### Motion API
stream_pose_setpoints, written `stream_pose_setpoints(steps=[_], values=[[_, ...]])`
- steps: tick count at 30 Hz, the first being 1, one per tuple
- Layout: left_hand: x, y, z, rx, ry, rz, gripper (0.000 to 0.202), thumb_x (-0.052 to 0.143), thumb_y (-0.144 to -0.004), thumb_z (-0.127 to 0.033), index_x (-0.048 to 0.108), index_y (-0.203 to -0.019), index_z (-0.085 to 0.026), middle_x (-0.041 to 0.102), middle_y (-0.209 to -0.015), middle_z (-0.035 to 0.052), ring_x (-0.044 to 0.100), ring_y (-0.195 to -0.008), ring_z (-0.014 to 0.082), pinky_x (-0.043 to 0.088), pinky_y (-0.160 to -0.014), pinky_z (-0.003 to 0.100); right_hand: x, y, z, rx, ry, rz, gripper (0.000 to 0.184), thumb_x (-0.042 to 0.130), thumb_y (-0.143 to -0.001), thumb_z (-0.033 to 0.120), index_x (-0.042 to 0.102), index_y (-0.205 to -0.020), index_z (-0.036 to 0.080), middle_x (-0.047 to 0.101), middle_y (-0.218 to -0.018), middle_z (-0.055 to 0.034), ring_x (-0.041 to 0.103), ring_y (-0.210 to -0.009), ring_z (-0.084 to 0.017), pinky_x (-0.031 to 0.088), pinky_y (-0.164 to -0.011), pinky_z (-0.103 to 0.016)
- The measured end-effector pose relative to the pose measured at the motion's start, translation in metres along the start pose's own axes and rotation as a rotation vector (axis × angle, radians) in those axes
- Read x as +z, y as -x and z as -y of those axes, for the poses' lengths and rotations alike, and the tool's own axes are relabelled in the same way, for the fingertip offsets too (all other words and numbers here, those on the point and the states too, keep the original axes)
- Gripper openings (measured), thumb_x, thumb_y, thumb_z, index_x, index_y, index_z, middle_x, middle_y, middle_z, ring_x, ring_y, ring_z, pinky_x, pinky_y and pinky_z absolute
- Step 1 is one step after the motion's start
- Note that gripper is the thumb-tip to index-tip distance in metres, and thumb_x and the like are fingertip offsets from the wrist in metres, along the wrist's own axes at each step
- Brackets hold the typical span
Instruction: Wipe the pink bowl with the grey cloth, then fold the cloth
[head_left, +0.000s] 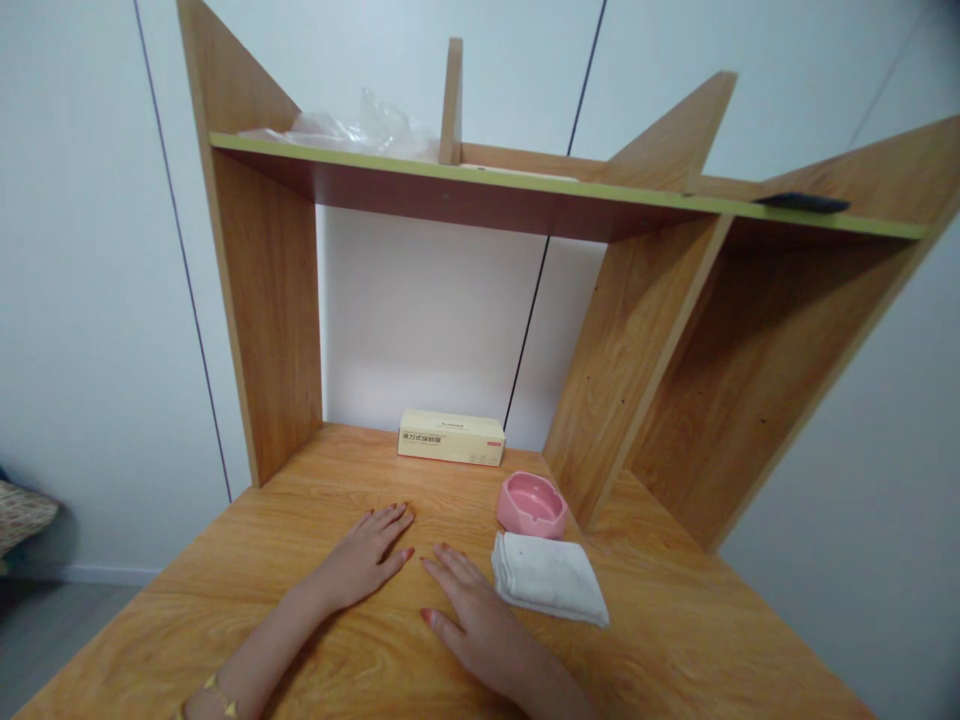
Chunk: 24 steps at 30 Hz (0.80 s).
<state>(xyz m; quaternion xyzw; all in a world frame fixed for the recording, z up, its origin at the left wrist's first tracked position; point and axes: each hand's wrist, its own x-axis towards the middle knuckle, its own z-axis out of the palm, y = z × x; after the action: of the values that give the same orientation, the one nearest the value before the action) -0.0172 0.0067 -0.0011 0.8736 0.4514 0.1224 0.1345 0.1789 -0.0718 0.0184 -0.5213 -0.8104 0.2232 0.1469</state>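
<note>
My left hand (367, 557) lies flat on the wooden desk, fingers stretched forward and holding nothing. To its right, my right hand (474, 622) also rests palm down on the wood, its fingers extended and the thumb apart. A folded white cloth (551, 577) lies just right of my right hand. Behind the cloth sits a pink faceted ashtray (532, 503) with a hollow top. Farther back, a long cream-coloured box (450, 440) with dark Chinese print and a small red label stands near the wall.
A wooden hutch rises from the desk (360, 650), with an upright panel (637, 350) on the right. Its upper shelf (450, 180) bears a crumpled clear plastic bag (360, 132) and a flat dark object (804, 202). Patterned fabric (22, 512) shows at far left.
</note>
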Motion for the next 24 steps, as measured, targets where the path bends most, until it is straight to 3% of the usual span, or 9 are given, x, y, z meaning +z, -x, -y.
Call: stream_pose_setpoints(steps=[24], values=[[0.0022, -0.0009, 0.0011, -0.001, -0.005, -0.001, 0.057, 0.029, -0.087, -0.053, 0.034, -0.133, -0.020, 0.029, -0.141, 0.0063, 0.023, -0.130, 0.0194, 0.017, -0.106, 0.039, 0.0009, 0.0000, -0.0004, 0.002, 0.014, -0.002, 0.052, 0.041, -0.083, 0.036, 0.036, -0.132, 0.017, 0.030, -0.141, -0.0067, 0.022, -0.130, -0.019, 0.017, -0.107, -0.036]])
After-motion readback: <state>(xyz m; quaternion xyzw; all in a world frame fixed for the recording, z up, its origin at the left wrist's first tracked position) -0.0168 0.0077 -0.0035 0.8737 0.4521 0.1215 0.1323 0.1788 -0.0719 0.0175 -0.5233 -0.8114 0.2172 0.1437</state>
